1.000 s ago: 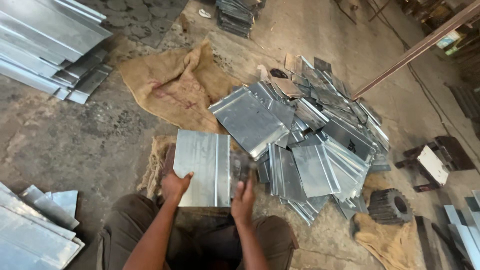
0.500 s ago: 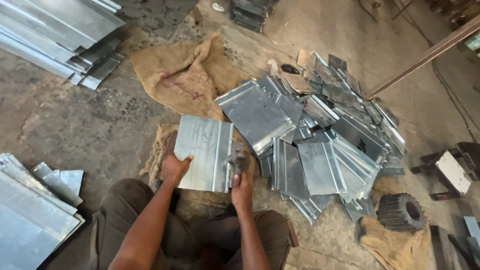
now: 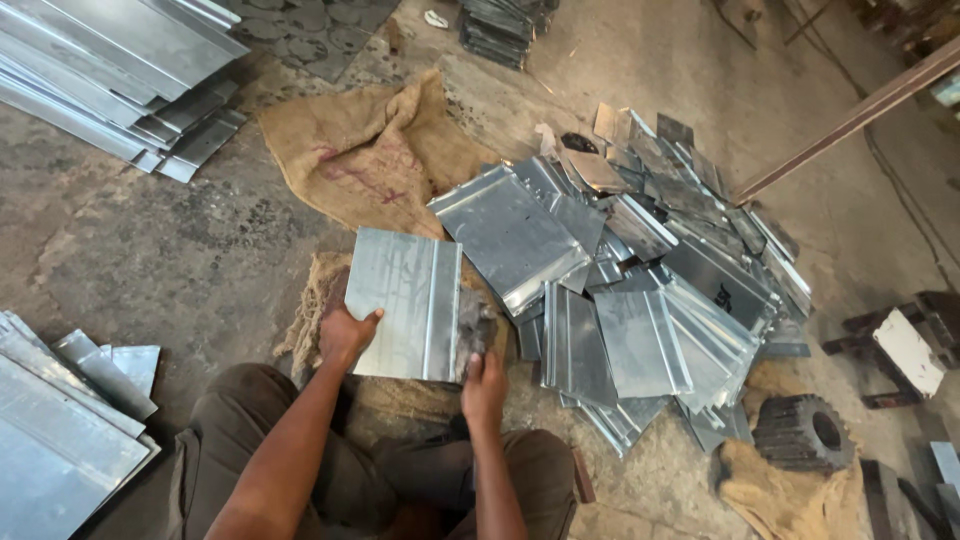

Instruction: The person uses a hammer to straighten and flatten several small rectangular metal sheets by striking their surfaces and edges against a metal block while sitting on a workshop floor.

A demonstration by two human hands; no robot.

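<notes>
The left hand (image 3: 345,335) grips the near left edge of a ribbed metal sheet (image 3: 405,300), thumb on top and fingers curled under it, while the right hand (image 3: 484,385) closes around a grey wad of rag (image 3: 476,328) pressed against the sheet's right edge. The sheet lies nearly flat just above the person's knees, over a scrap of burlap (image 3: 318,300) on the concrete floor (image 3: 150,260). Compared with a second ago, the sheet has swung a little, its far edge now angled more toward the larger burlap sack (image 3: 370,155) spread beyond it, and the right hand has slid from the sheet's near right corner onto the rag at its side; the left hand's grip has hardly shifted. That reads as the sheet being steadied by one hand while the other works the rag along its fold. To the right of the sheet sprawls a loose heap of similar sheets (image 3: 640,290), with a dark toothed wheel (image 3: 805,432) at the heap's far side. Left of the sheet, a stack of longer panels (image 3: 60,430) lies by the person's leg, and another stack (image 3: 110,70) sits well beyond it.
</notes>
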